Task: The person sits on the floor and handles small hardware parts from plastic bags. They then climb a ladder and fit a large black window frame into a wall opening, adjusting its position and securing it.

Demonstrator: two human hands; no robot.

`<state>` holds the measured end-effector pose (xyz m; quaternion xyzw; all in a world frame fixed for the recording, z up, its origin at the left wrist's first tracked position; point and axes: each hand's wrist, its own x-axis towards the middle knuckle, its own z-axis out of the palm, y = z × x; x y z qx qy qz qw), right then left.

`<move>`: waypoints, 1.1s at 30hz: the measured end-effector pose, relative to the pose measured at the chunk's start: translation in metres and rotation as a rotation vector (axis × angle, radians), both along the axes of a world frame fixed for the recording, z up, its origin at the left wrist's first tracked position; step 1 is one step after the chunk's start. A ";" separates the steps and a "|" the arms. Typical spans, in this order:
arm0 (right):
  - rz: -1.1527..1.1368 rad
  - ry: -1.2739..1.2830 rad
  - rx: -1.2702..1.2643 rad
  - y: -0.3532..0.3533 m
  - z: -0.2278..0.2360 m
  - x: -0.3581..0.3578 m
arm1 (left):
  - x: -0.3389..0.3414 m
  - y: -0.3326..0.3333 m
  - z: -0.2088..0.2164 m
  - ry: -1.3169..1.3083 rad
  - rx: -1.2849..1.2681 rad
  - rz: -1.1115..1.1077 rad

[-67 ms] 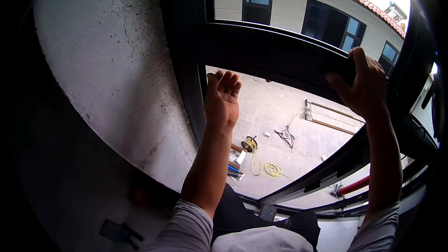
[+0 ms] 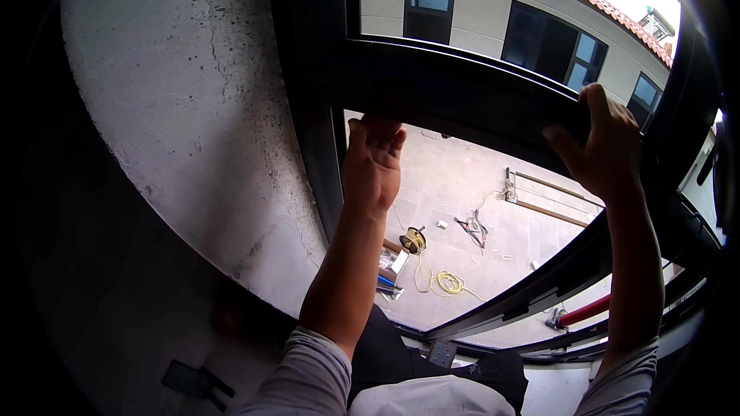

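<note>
A dark window frame [image 2: 462, 88] with a thick crossbar spans the view before me. My right hand [image 2: 605, 142] grips this bar near its right end, fingers over the upper edge and thumb against the near face. At the bar's lower left corner, my left hand [image 2: 373, 173] is raised with the palm toward me. Its fingers reach up into the shadow at the lower edge, and their tips are hard to see. The left thumb stands apart, close to the dark side post [image 2: 327, 162].
A rough plastered wall [image 2: 177, 100] rises at my left. Through the opening, far below, lie a cable reel [image 2: 413, 239], a coiled yellow hose or cable [image 2: 449, 283] and a long rectangular frame [image 2: 555, 199] on paving. Opposite stands a building [image 2: 482, 19] with dark windows.
My left hand has moved up slightly, so its fingers now meet the shadowed lower edge of the crossbar. My right hand keeps its hold. The view has shifted a little.
</note>
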<state>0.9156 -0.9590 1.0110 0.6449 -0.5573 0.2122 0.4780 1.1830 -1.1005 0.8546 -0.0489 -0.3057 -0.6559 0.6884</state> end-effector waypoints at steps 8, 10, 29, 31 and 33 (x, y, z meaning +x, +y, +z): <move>-0.016 -0.016 0.031 0.003 0.001 0.002 | -0.004 -0.025 -0.003 0.091 -0.119 -0.170; -0.022 -0.018 0.044 0.003 -0.001 0.002 | -0.010 -0.029 -0.007 0.122 -0.095 -0.169; 0.062 -0.013 0.008 0.008 0.003 0.006 | -0.010 -0.027 -0.004 -0.002 -0.121 -0.010; 0.086 -0.009 -0.006 0.007 0.003 0.004 | -0.011 -0.028 -0.004 0.016 -0.131 -0.029; 0.092 -0.018 0.005 0.004 0.001 0.002 | -0.009 -0.030 -0.005 0.002 -0.114 -0.028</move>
